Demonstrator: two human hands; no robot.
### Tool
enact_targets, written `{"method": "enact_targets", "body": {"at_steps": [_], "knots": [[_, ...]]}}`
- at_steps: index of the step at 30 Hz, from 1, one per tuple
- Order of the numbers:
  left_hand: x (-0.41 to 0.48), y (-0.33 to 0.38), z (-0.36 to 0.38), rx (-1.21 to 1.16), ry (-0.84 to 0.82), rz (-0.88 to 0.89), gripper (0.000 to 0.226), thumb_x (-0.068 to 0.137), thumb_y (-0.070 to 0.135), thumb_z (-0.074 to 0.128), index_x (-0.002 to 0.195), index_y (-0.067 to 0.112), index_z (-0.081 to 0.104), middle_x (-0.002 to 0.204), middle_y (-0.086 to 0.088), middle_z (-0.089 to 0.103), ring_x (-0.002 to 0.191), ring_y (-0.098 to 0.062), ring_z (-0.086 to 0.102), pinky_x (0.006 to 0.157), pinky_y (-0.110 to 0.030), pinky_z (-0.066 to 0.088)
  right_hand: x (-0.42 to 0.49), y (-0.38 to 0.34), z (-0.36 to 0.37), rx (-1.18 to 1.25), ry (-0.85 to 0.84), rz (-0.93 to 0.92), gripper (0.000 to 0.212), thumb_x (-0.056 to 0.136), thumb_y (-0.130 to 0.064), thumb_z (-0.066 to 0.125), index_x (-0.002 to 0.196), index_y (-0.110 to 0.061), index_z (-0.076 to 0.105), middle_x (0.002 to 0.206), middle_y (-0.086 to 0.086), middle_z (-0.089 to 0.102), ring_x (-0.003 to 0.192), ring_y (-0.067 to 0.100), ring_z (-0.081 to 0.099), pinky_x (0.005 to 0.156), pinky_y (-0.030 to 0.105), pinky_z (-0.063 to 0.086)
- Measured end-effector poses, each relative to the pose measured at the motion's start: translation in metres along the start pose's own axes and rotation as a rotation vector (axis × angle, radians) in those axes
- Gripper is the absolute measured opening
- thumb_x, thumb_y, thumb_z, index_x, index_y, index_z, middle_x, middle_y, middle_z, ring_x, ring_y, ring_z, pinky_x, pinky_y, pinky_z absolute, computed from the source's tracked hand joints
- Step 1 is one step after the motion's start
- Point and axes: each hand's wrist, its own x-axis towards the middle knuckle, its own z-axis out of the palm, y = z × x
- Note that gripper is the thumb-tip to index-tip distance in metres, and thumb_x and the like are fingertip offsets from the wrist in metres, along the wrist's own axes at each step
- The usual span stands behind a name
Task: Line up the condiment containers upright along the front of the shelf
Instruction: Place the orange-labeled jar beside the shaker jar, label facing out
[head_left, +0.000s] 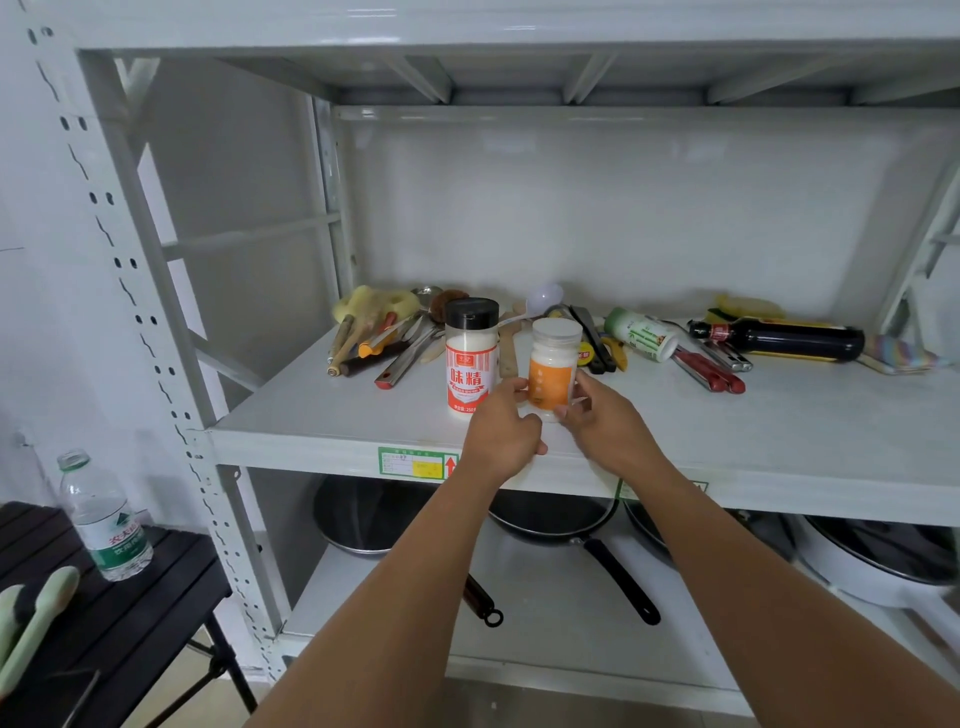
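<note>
At the front of the shelf (322, 415), the left hand (501, 436) and the right hand (605, 421) each close their grip on one lower side of the orange-labelled jar (551, 371). The jar stands upright near the front edge. Just to its left stands the black-capped shaker (470, 358), also upright. Farther back, a green-and-white bottle (641, 333) and a dark bottle (789, 340) lie on their sides among scattered utensils (395, 343).

A clear water bottle (104, 519) stands on a black slatted counter (156, 587) at left, beside pale green tongs (41, 616). Black frying pans (545, 514) rest on the lower shelf (550, 613). Loose utensils (400, 353) lie heaped further back above
</note>
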Motion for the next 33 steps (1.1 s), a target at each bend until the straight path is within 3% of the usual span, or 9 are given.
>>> {"method": "enact_targets", "body": {"at_steps": [5,9,13,15,19,21,23,27,33], "knots": [[-0.001,0.001,0.003,0.063,0.03,0.046,0.069,0.09,0.004,0.068,0.154,0.016,0.045,0.15,-0.005,0.054,0.097,-0.015,0.07,0.084,-0.028,0.059,-0.005,-0.006,-0.002,0.036,-0.023,0.005,0.068,0.091,-0.04,0.077,0.151,-0.031,0.046,0.137,-0.004,0.066,0.122,0.017,0.064,0.106,0.046,0.052],[-0.004,0.004,0.0,0.056,0.001,0.055,0.066,0.09,0.002,0.066,0.152,0.014,0.046,0.151,-0.003,0.055,0.074,0.0,0.063,0.061,-0.01,0.047,-0.005,-0.008,-0.002,0.047,0.005,0.025,0.065,0.089,-0.037,0.08,0.147,-0.027,0.052,0.133,-0.003,0.069,0.12,0.017,0.065,0.106,0.045,0.051],[-0.009,0.008,-0.002,0.038,0.027,0.023,0.069,0.089,-0.004,0.064,0.154,0.009,0.045,0.15,-0.007,0.056,0.108,-0.017,0.07,0.056,-0.006,0.045,-0.006,-0.007,-0.001,0.054,0.003,0.041,0.067,0.088,-0.039,0.08,0.149,-0.031,0.051,0.137,-0.004,0.07,0.125,0.016,0.065,0.109,0.046,0.05],[-0.009,0.009,-0.001,0.036,0.054,-0.004,0.066,0.088,-0.005,0.062,0.151,0.006,0.048,0.145,-0.011,0.061,0.112,-0.022,0.07,0.055,-0.003,0.044,-0.005,-0.005,0.0,0.059,-0.007,0.033,0.07,0.087,-0.044,0.079,0.149,-0.036,0.05,0.141,-0.007,0.068,0.13,0.014,0.063,0.111,0.047,0.049],[-0.011,0.014,0.002,0.049,0.078,-0.053,0.051,0.088,-0.006,0.062,0.139,0.0,0.06,0.123,-0.017,0.073,0.101,-0.024,0.073,0.074,-0.016,0.046,0.0,0.004,0.004,0.087,-0.019,0.027,0.078,0.081,-0.054,0.079,0.151,-0.038,0.048,0.142,-0.01,0.068,0.132,0.012,0.063,0.111,0.05,0.05],[-0.01,0.013,0.003,0.047,0.098,-0.066,0.044,0.089,-0.005,0.062,0.133,-0.001,0.065,0.115,-0.017,0.076,0.071,-0.011,0.067,0.061,-0.01,0.042,0.001,0.005,0.004,0.097,-0.019,0.031,0.08,0.08,-0.054,0.08,0.151,-0.037,0.048,0.143,-0.011,0.067,0.132,0.011,0.062,0.112,0.049,0.05],[-0.01,0.012,0.006,0.04,0.129,-0.066,0.04,0.091,-0.004,0.061,0.131,0.0,0.066,0.11,-0.017,0.077,0.059,-0.002,0.056,0.053,-0.007,0.036,0.001,0.004,0.004,0.105,-0.02,0.035,0.08,0.082,-0.052,0.081,0.152,-0.035,0.047,0.144,-0.01,0.066,0.134,0.012,0.061,0.113,0.048,0.049],[-0.012,0.012,0.009,0.06,0.172,-0.063,0.037,0.095,0.0,0.059,0.13,0.002,0.067,0.108,-0.014,0.077,0.066,-0.008,0.059,0.064,-0.014,0.043,0.001,0.002,0.003,0.094,-0.034,0.038,0.079,0.086,-0.047,0.081,0.154,-0.032,0.046,0.148,-0.007,0.063,0.137,0.015,0.059,0.113,0.048,0.048],[-0.014,0.016,0.01,0.068,0.182,-0.077,0.037,0.095,0.002,0.061,0.132,0.003,0.066,0.123,-0.014,0.073,0.097,-0.02,0.068,0.08,-0.023,0.045,0.001,0.001,0.002,0.117,-0.043,0.061,0.077,0.085,-0.043,0.083,0.153,-0.033,0.048,0.145,-0.007,0.066,0.136,0.014,0.06,0.114,0.047,0.048]]}}
